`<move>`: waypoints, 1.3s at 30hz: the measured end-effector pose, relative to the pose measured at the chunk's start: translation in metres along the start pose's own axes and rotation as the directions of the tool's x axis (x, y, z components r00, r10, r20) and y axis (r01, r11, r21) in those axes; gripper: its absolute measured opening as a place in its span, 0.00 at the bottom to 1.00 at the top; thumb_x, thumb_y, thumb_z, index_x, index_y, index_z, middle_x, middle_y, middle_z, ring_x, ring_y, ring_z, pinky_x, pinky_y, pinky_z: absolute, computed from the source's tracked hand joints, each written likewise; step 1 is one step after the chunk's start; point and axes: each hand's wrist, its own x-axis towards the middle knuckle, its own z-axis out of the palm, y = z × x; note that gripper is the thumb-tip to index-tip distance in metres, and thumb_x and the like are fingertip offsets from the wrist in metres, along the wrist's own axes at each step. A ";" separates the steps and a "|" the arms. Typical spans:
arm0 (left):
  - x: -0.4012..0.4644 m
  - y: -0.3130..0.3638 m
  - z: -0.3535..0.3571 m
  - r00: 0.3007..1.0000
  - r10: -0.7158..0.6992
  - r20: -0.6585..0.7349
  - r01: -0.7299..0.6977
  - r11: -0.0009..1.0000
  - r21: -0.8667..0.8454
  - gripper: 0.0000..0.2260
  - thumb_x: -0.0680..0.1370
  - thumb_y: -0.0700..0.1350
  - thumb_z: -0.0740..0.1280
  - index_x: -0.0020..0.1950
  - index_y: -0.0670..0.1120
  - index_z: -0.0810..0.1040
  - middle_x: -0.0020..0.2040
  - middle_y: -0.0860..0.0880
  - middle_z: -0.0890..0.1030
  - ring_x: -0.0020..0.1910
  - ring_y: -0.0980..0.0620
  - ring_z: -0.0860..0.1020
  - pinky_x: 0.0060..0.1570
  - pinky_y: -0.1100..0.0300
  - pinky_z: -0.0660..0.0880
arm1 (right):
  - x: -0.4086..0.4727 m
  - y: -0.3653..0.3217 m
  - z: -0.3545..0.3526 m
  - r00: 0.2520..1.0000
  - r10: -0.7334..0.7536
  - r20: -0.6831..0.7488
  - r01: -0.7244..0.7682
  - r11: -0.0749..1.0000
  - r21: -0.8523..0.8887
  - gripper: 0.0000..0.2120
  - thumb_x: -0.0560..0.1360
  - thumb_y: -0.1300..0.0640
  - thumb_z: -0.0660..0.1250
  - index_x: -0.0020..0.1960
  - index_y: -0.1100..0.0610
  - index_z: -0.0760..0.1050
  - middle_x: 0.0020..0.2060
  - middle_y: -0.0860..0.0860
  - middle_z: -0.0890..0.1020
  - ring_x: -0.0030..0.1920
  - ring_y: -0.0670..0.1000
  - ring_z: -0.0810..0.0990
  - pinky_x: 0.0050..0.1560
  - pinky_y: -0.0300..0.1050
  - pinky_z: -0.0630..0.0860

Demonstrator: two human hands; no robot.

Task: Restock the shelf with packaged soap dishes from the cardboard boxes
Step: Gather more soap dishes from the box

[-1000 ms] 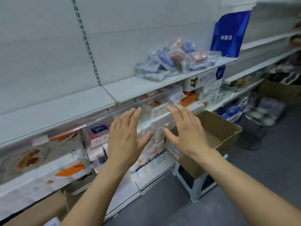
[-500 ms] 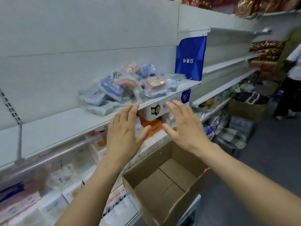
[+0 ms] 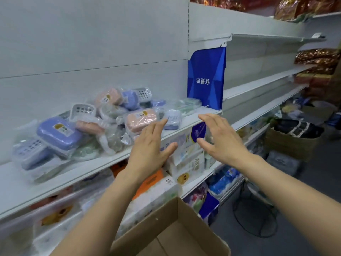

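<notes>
White metal shelf is running from 8 o'clock up to 2 o'clock across the view, with more shelving beyond it. Open brown cardboard box is sitting at 6 o'clock, just below the arms; the part of its inside in view is showing bare cardboard only, no packs visible.

Pile of clear-bagged plastic soap dishes is lying loose on the shelf at 9 to 11 o'clock: purple, pink, white slotted and pale green ones, heaped and tilted, not in rows. Blue paper divider sign is standing upright at 12 to 1 o'clock, at the pile's right end.

Left hand is hovering near centre, fingers straight and slightly spread, holding nothing, fingertips just short of a pink bagged dish at the shelf's front edge. Right hand is hovering at 3 o'clock of the left one, fingers spread and relaxed, also holding nothing, in front of the bare shelf edge left of the sign.

Judgement: the unloading of this box is looking finished; the step in hand is tidying the heap. Next move is calling for both palms to go onto the pile, pushing it back from the edge and squaring it. Risk: slick bags sliding off the front lip.
</notes>
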 end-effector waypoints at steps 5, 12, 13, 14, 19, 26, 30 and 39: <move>0.086 0.028 0.078 0.998 -0.056 -0.002 0.056 0.998 -0.011 0.30 0.79 0.57 0.66 0.78 0.51 0.60 0.73 0.50 0.67 0.72 0.51 0.64 0.68 0.57 0.61 | 0.055 0.117 0.007 0.997 -0.060 0.051 0.059 0.998 0.034 0.30 0.77 0.47 0.65 0.76 0.48 0.58 0.73 0.47 0.63 0.72 0.50 0.61 0.67 0.50 0.67; 0.197 0.050 0.175 0.967 -0.253 0.039 0.254 0.967 -0.029 0.31 0.78 0.55 0.68 0.78 0.52 0.60 0.73 0.49 0.66 0.72 0.49 0.65 0.69 0.56 0.62 | 0.139 0.274 0.019 0.966 -0.084 0.244 0.046 0.986 0.159 0.29 0.78 0.46 0.64 0.76 0.47 0.59 0.72 0.46 0.65 0.71 0.49 0.63 0.69 0.51 0.67; 0.210 0.050 0.182 0.960 -0.274 0.047 0.276 0.961 -0.025 0.31 0.78 0.56 0.67 0.78 0.52 0.59 0.74 0.50 0.66 0.73 0.50 0.64 0.69 0.56 0.62 | 0.153 0.286 0.023 0.963 -0.095 0.253 0.047 0.981 0.188 0.29 0.78 0.47 0.64 0.76 0.48 0.60 0.72 0.46 0.65 0.71 0.49 0.63 0.70 0.51 0.66; 0.221 0.049 0.189 0.954 -0.293 0.058 0.294 0.956 -0.015 0.31 0.78 0.56 0.67 0.78 0.53 0.59 0.74 0.50 0.65 0.73 0.50 0.64 0.69 0.56 0.62 | 0.167 0.293 0.029 0.959 -0.107 0.262 0.049 0.975 0.218 0.29 0.78 0.46 0.64 0.76 0.48 0.60 0.72 0.46 0.65 0.72 0.49 0.63 0.70 0.51 0.65; 0.275 0.021 0.215 0.921 -0.379 0.092 0.376 0.925 0.051 0.33 0.77 0.55 0.69 0.78 0.51 0.59 0.76 0.49 0.64 0.74 0.50 0.63 0.70 0.56 0.61 | 0.235 0.306 0.072 0.941 -0.149 0.305 0.035 0.936 0.349 0.29 0.77 0.46 0.64 0.75 0.49 0.61 0.72 0.48 0.65 0.71 0.51 0.64 0.70 0.53 0.65; 0.358 -0.053 0.245 0.856 -0.479 0.196 0.433 0.870 0.236 0.43 0.71 0.60 0.74 0.79 0.51 0.57 0.74 0.47 0.66 0.71 0.46 0.67 0.68 0.50 0.67 | 0.351 0.303 0.143 0.921 -0.092 0.378 -0.040 0.944 0.327 0.29 0.77 0.46 0.65 0.74 0.50 0.61 0.68 0.55 0.67 0.68 0.57 0.65 0.61 0.52 0.69; 0.385 -0.095 0.264 0.769 -0.525 0.364 0.424 0.845 0.324 0.50 0.64 0.67 0.76 0.78 0.53 0.57 0.72 0.50 0.70 0.68 0.49 0.71 0.66 0.51 0.69 | 0.407 0.297 0.191 0.873 -0.004 0.488 -0.141 0.955 0.260 0.29 0.75 0.45 0.65 0.72 0.55 0.61 0.68 0.57 0.67 0.68 0.59 0.64 0.62 0.54 0.71; 0.413 -0.128 0.281 0.692 -0.512 0.509 0.383 0.858 0.341 0.46 0.61 0.66 0.78 0.75 0.54 0.65 0.64 0.55 0.72 0.63 0.52 0.73 0.65 0.53 0.71 | 0.457 0.293 0.249 0.814 0.111 0.570 -0.174 0.983 0.057 0.43 0.72 0.34 0.65 0.76 0.57 0.54 0.69 0.59 0.67 0.68 0.61 0.67 0.59 0.53 0.70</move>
